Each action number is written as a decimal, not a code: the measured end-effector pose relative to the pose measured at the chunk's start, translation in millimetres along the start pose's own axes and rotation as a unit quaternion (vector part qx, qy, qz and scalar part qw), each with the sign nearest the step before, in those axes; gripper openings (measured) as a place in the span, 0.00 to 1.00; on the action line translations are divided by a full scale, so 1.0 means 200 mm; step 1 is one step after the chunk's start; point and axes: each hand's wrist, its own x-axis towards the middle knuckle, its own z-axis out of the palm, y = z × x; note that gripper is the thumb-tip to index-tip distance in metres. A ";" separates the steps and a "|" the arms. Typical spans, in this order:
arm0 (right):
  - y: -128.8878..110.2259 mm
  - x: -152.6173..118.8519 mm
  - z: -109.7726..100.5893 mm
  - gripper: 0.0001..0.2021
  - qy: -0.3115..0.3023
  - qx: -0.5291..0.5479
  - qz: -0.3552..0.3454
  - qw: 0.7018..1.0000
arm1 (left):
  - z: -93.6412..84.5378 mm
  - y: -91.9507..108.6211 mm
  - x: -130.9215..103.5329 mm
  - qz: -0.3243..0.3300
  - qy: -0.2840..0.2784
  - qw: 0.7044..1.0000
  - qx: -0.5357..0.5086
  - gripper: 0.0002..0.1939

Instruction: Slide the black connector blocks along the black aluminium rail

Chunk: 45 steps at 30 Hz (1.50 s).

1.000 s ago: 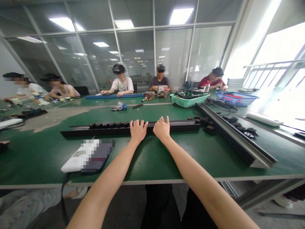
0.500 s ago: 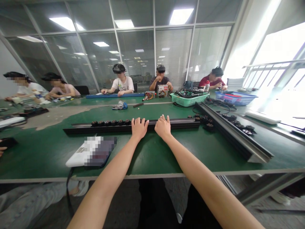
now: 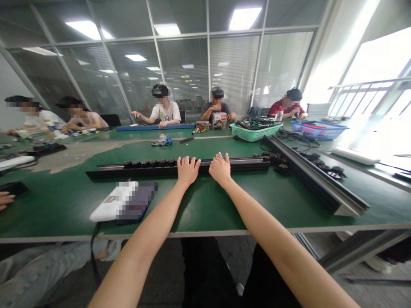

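A long black metal rail [image 3: 154, 174] with a slotted silver channel lies crosswise before me. Small black parts with brownish tops [image 3: 145, 164] stand in a row along its left half. My left hand [image 3: 188, 170] is laid over the rail near its middle, fingers somewhat apart and bent across it, thumb towards the right. Just to the right, my right hand [image 3: 220, 168] grips the same rail with fingers curled over its far side. Anything small under the right fingertips is hidden. The two hands are a short gap apart.
Another metal rail [image 3: 316, 177] slants along the right, with loose black parts [image 3: 332, 170] beside it. A green basket [image 3: 253, 133] and blue basket [image 3: 321, 130] stand beyond. A white device and dark phone-like item [image 3: 136, 205] lie front left. Several people sit around the table.
Both hands keep nearly the same place on the rail. My view shifts slightly. Across the table, a person in a white shirt has raised one hand.
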 end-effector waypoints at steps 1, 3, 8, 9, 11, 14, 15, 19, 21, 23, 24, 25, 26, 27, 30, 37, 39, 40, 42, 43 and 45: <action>0.00 0.00 0.00 0.26 0.000 -0.004 -0.001 1.000 | 0.00 0.00 0.00 0.000 0.000 1.000 -0.001 0.28; -0.01 0.00 -0.01 0.26 -0.002 -0.011 -0.002 1.000 | 0.00 0.00 0.00 -0.002 0.000 1.000 -0.004 0.28; -0.02 0.00 -0.01 0.26 -0.005 -0.028 -0.008 1.000 | 0.01 -0.01 0.00 0.003 0.006 1.000 -0.010 0.27; -0.02 0.00 -0.01 0.26 -0.004 -0.032 -0.010 0.999 | 0.01 -0.01 0.00 0.004 0.005 1.000 -0.011 0.27; -0.02 0.00 -0.01 0.26 -0.002 -0.037 -0.012 0.999 | 0.01 -0.01 0.00 0.006 0.003 1.000 -0.009 0.27; -0.01 0.00 -0.01 0.26 0.000 -0.040 -0.015 0.999 | 0.01 -0.01 0.00 0.008 0.001 1.000 -0.002 0.28; -0.01 0.00 -0.01 0.26 0.000 -0.040 -0.016 0.999 | 0.01 -0.01 0.00 0.008 0.001 1.000 -0.002 0.29; -0.01 -0.01 -0.01 0.26 -0.002 -0.043 -0.021 0.999 | 0.01 -0.01 0.00 0.011 -0.005 1.000 -0.006 0.27; -0.01 -0.02 -0.01 0.26 0.001 -0.045 -0.023 0.999 | 0.00 -0.01 -0.01 0.008 -0.012 1.000 -0.009 0.27; -0.01 -0.02 0.00 0.26 0.004 -0.048 -0.025 0.999 | -0.01 -0.01 -0.01 0.007 -0.021 1.000 -0.014 0.27; -0.01 -0.02 0.00 0.26 0.007 -0.050 -0.025 0.998 | -0.01 -0.01 -0.02 0.008 -0.024 1.000 -0.015 0.28; -0.01 -0.02 0.00 0.26 0.009 -0.050 -0.024 0.998 | -0.02 -0.01 -0.02 0.008 -0.026 0.999 -0.017 0.28; -0.01 -0.02 0.01 0.26 0.010 -0.050 -0.024 0.998 | -0.02 -0.01 -0.02 0.007 -0.028 0.999 -0.019 0.28; -0.01 -0.02 0.01 0.26 0.011 -0.049 -0.023 0.998 | -0.02 -0.01 -0.02 0.006 -0.030 0.999 -0.019 0.29; -0.01 -0.01 0.01 0.26 0.009 -0.044 -0.013 0.999 | -0.02 0.00 -0.02 0.003 -0.035 0.999 -0.018 0.29; 0.00 -0.01 0.01 0.25 0.009 -0.040 -0.008 0.999 | -0.03 0.00 -0.02 0.001 -0.031 0.999 -0.026 0.30; 0.00 -0.01 0.01 0.25 0.009 -0.044 -0.007 0.999 | -0.03 0.00 -0.02 0.004 -0.029 0.999 -0.021 0.30; 0.00 -0.01 0.01 0.25 0.009 -0.046 -0.008 0.999 | -0.03 0.00 -0.02 0.004 -0.029 0.999 -0.020 0.30; 0.00 -0.01 0.01 0.25 0.009 -0.049 -0.007 0.999 | -0.02 0.00 -0.01 0.004 -0.031 0.999 -0.020 0.30; -0.01 -0.01 0.00 0.25 0.010 -0.049 -0.005 0.999 | -0.02 0.00 -0.01 0.001 -0.033 0.999 -0.022 0.31; -0.01 -0.02 0.00 0.25 0.011 -0.048 -0.002 0.999 | -0.02 0.00 -0.01 -0.003 -0.038 0.999 -0.020 0.32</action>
